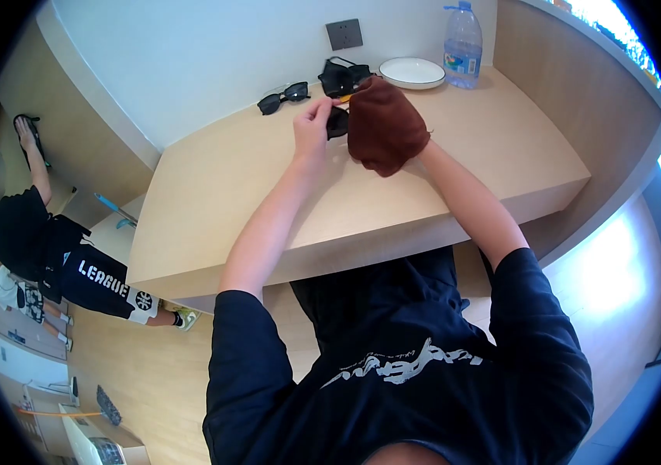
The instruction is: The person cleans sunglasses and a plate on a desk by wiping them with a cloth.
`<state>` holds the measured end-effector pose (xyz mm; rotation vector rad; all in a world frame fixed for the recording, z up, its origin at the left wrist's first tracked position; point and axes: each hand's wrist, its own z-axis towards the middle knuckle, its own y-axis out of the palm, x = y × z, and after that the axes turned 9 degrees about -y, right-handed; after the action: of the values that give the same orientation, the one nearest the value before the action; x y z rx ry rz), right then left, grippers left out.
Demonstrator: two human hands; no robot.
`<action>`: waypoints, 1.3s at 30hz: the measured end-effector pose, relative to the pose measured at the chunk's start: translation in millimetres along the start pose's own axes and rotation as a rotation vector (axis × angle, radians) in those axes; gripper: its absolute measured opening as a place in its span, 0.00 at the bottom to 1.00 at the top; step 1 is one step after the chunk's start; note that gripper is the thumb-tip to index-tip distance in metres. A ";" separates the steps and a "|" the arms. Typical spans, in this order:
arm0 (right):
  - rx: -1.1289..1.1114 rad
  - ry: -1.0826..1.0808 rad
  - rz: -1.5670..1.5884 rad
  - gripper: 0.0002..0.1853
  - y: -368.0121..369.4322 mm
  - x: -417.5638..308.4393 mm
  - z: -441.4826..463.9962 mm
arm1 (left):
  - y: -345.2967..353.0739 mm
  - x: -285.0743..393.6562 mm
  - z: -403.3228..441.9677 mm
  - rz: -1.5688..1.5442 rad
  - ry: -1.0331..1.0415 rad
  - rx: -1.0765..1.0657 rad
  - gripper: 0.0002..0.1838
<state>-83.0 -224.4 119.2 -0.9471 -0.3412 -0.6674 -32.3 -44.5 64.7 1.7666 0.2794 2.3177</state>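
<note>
My left hand (312,126) is closed in a pinch on a pair of dark sunglasses (337,122), held just above the table. A brown cloth (386,128) is draped over my right hand (426,150), hiding its fingers. Against the sunglasses' right side, the cloth covers part of them. Behind my hands, a second pair of sunglasses (284,98) lies toward the left. Straight behind lies more black eyewear (341,77), partly overlapped by the cloth. Something small and yellow (344,99) shows between my left fingertips and the cloth; I cannot make out what it is.
A white plate (412,73) and a large plastic bottle (462,46) stand at the back right of the wooden table (206,201). A wall socket (344,33) is above. A wooden side panel (578,70) bounds the right. On the left, a person (36,232) touches a cabinet; another stands farther off.
</note>
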 end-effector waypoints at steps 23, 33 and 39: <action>-0.127 -0.078 -0.124 0.09 74.6 -58.0 -49.5 | -9.3 -58.3 -38.4 -0.163 -0.139 -0.345 0.15; 0.171 -0.021 0.014 0.05 79.3 -69.1 -56.0 | -12.9 -80.6 -37.9 -0.104 -0.070 -0.315 0.14; -0.207 -0.095 -0.006 0.07 56.1 -72.1 -48.1 | -17.6 -72.2 -32.9 -0.111 -0.037 -0.235 0.14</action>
<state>-100.9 -214.8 17.9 -1.1783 -0.3638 -0.6739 -44.5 -48.7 -15.5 1.6351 0.0911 2.1407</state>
